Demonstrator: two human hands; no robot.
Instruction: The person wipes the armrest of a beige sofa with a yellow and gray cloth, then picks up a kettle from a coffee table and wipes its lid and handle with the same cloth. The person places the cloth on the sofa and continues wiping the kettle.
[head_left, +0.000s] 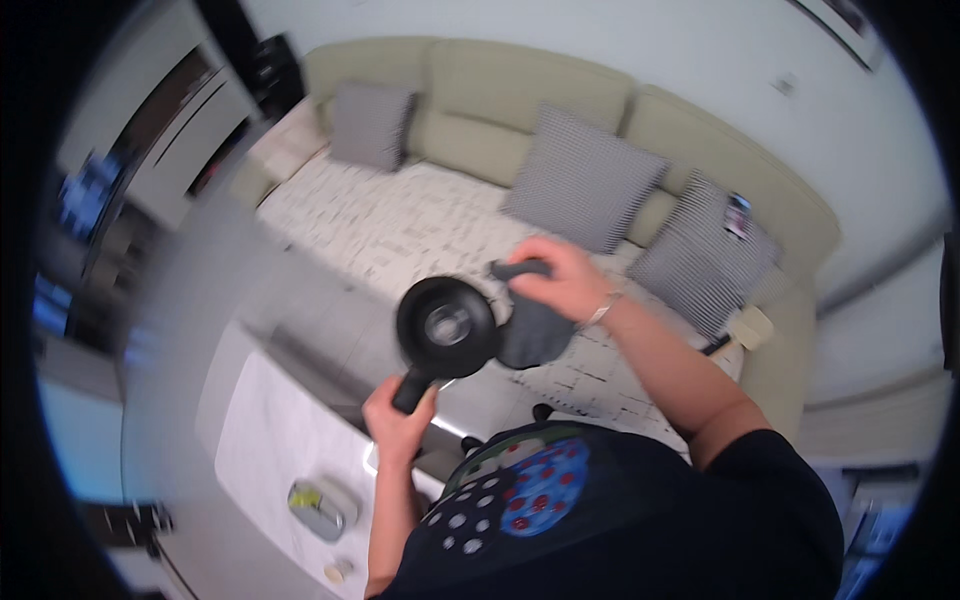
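My left hand (399, 421) grips the handle of a small black frying pan (416, 341), its dark inner face with a bright round glare turned up towards me. To the right of it, my right hand (562, 277) is closed on a dark grey cloth (536, 334). The cloth's lower part hangs beside the pan's rim; whether the two touch I cannot tell. Both hands are in the air in front of my body, and a bracelet (604, 309) circles the right wrist.
Ahead stands a green sofa (525, 75) with a patterned cover (390, 217) and grey cushions (589, 176). A phone (738, 215) lies on the right cushion. At lower left, a white table (277, 435) bears a grey-green container (322, 510) and a small pale object (338, 572).
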